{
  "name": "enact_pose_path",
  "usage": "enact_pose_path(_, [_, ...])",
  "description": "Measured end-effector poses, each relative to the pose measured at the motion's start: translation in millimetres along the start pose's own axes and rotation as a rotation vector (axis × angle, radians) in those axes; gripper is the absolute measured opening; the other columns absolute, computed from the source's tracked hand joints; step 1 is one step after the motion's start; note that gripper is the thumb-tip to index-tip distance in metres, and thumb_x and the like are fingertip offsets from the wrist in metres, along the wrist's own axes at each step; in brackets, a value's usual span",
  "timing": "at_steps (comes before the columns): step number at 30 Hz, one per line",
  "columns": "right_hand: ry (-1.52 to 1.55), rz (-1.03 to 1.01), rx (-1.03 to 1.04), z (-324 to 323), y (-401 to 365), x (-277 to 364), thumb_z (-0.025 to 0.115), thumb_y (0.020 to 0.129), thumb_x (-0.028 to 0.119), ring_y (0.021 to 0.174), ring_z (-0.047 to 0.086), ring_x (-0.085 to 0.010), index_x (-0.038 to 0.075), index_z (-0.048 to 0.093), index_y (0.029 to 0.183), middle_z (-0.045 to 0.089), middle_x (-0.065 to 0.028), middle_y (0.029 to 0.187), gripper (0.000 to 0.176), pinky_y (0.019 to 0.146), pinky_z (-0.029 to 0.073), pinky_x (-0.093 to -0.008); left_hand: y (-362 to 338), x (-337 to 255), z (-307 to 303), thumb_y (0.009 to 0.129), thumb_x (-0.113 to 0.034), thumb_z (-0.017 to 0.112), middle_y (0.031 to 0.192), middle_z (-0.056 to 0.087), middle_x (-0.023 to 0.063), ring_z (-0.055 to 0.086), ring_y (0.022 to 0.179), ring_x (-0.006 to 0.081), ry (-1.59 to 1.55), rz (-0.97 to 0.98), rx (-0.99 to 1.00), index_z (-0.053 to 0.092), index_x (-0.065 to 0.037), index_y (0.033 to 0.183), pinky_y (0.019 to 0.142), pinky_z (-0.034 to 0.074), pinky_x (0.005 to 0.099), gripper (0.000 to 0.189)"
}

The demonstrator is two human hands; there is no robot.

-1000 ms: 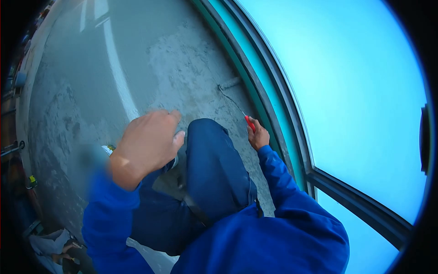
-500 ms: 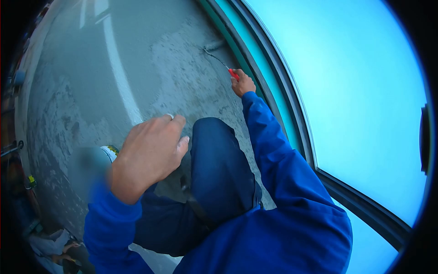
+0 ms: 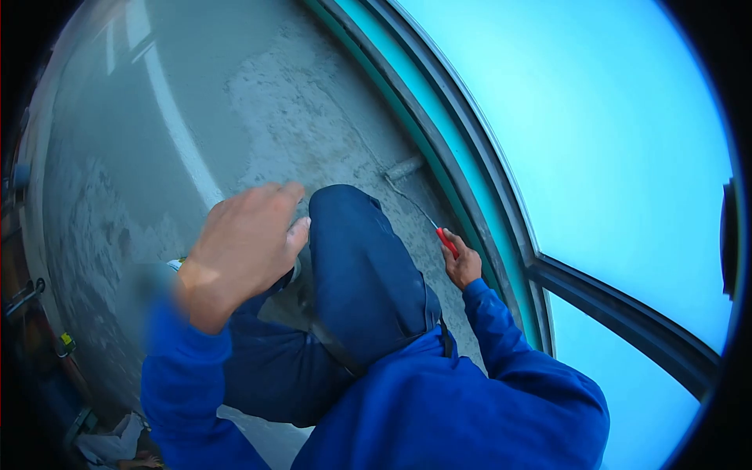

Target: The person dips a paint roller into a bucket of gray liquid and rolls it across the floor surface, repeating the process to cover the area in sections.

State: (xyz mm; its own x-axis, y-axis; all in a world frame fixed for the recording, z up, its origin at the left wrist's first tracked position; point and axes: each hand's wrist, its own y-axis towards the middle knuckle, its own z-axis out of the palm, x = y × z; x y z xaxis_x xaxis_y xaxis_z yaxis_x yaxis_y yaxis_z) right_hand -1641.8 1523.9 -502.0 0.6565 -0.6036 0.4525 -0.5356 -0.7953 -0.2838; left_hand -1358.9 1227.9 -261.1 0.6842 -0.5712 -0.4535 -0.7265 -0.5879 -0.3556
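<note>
My right hand [image 3: 464,262] is closed around the red handle of a paint roller [image 3: 404,168]. A thin bent wire runs from the handle to the grey, wet-looking roller head, which lies on the grey floor [image 3: 258,129] beside the wall's base. My left hand [image 3: 244,244] hangs in the air by my raised knee [image 3: 345,235]. Its thumb is apart from the bent fingers, and nothing shows in it; some fingers are hidden. Partly behind the left wrist is a white item with yellow-green marks, too covered to name.
Along the right runs a teal and dark frame [image 3: 478,205] below bright glazed panels [image 3: 580,133]. Darker wet coating and paler patches cover the floor. At the far left are assorted items, one bright yellow [image 3: 66,343]. Another person's hand [image 3: 141,460] shows at the lower left.
My right hand has drawn the roller back towards me along the wall base, leaving a faint line on the floor. The view has shifted slightly; my left hand remains near my knee.
</note>
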Motion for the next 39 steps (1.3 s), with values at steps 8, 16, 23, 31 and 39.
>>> enact_pose_path(8, [0.002, -0.005, -0.003, 3, 21, -7, 0.063, 0.09, 0.029, 0.088, 0.067, -0.0392, 0.022, 0.061, 0.126, 0.071, -0.0176, 0.097, 0.036, 0.078, 0.053, -0.0485, 6, -1, -4, 0.091, -0.021, 0.061, 0.103, 0.066, 0.0204, 0.062, 0.099, 0.0388, 0.038, -0.041, 0.049, 0.061, 0.0, 0.111, 0.087, 0.049, 0.0454, 0.029])
enact_pose_path(16, [-0.024, -0.068, -0.078, 24, 84, 42, 0.063, 0.09, 0.029, 0.083, 0.067, -0.0401, 0.024, 0.061, 0.125, 0.07, -0.0192, 0.091, 0.035, 0.074, 0.053, -0.0494, 7, -2, -1, 0.091, -0.021, 0.06, 0.103, 0.067, 0.0202, 0.063, 0.097, 0.0388, 0.032, -0.04, 0.037, 0.062, -0.001, 0.113, 0.086, 0.049, 0.0449, 0.03])
enact_pose_path(23, [-0.127, -0.109, -0.026, -13, -24, -23, 0.065, 0.089, 0.025, 0.084, 0.068, -0.0374, 0.024, 0.06, 0.128, 0.071, -0.016, 0.096, 0.039, 0.072, 0.055, -0.0451, 6, -2, -3, 0.09, -0.02, 0.06, 0.103, 0.066, 0.0211, 0.063, 0.094, 0.0399, 0.01, -0.081, 0.08, 0.061, 0.0, 0.112, 0.082, 0.049, 0.046, 0.03])
enact_pose_path(31, [-0.071, -0.095, 0.005, 29, 66, 34, 0.064, 0.089, 0.026, 0.082, 0.068, -0.0385, 0.024, 0.06, 0.125, 0.071, -0.0165, 0.092, 0.036, 0.072, 0.055, -0.0483, 6, 7, 2, 0.089, -0.018, 0.063, 0.102, 0.066, 0.0221, 0.063, 0.092, 0.041, 0.004, -0.044, 0.043, 0.062, 0.001, 0.111, 0.081, 0.049, 0.0465, 0.028])
enact_pose_path(39, [0.011, -0.042, -0.059, 80, 224, 148, 0.062, 0.088, 0.031, 0.093, 0.066, -0.0422, 0.025, 0.061, 0.123, 0.07, -0.0195, 0.098, 0.036, 0.084, 0.053, -0.051, 1, 22, -2, 0.09, -0.018, 0.062, 0.104, 0.067, 0.0215, 0.063, 0.095, 0.0409, -0.01, -0.144, 0.067, 0.062, 0.001, 0.111, 0.083, 0.049, 0.0465, 0.028])
